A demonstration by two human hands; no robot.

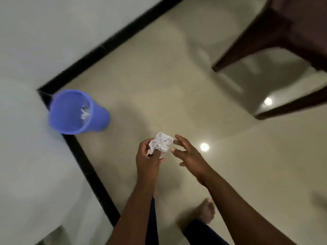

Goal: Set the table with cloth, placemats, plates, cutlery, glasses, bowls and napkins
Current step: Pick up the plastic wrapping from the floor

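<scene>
My left hand [147, 160] grips a crumpled white napkin [161, 143] with dark print on it, held out over the floor at the lower middle of the view. Just to its right, my right hand [187, 153] is spread with straight fingers, its fingertips close to the napkin and holding nothing. A blue plastic bin [70, 121] stands in the wall corner to the left of my hands, with another crumpled white scrap [85, 112] lying inside it.
Pale glossy floor tiles [159, 85] with a black skirting strip [85, 156] along white walls. A dark brown table with two legs [247, 45] stands at the upper right. My bare foot [203, 213] is on the floor below my hands.
</scene>
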